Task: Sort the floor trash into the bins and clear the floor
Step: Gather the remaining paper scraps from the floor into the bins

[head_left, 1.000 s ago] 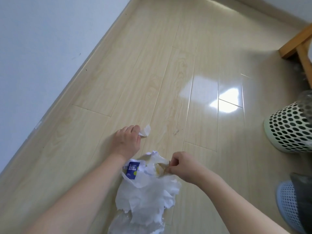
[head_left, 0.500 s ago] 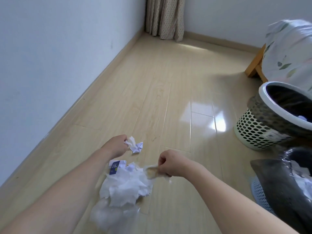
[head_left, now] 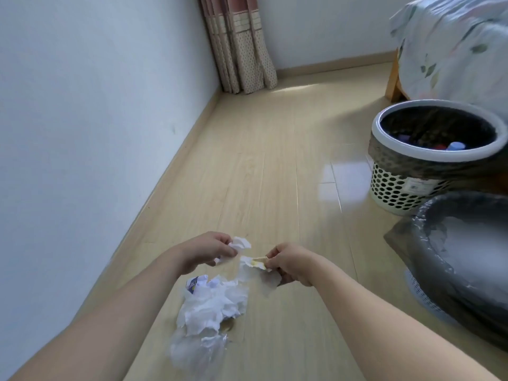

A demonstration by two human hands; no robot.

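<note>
So the main trash is a pile of white tissue (head_left: 211, 303) sitting on the wood floor (head_left: 275, 174), right below and between the two forearms. It's crumpled and torn, with a little blue-labelled wrapper (head_left: 192, 285) poking out at its far left edge and some clear plastic film (head_left: 192, 350) spilling out on the near side (that part's blurry, hard to say more).

The left hand (head_left: 209, 253) has its fingers curled round a small crumpled white wad (head_left: 239, 243), held up off the floor just above the pile. The right hand (head_left: 288, 264) pinches a stained tissue scrap (head_left: 254, 264), yellowish-brown at the top with a limp white piece hanging under it. The two hands are close together, the scraps nearly touching.

Off to the right there's a perforated cream bin (head_left: 428, 158) with a dark liner and a white rim, a few bottle caps (head_left: 455, 146) visible inside. Nearer to the camera, just beside it, a second bin with a grey bag (head_left: 453, 243) over its rim, something pale inside. Nothing lies on the floor between the hands and the bins.

Further out: a white wall (head_left: 96, 119) along the left, a patterned curtain (head_left: 242, 48) in the far corner, and a bed with a floral sheet (head_left: 453, 45) on a wooden frame at the top right.
</note>
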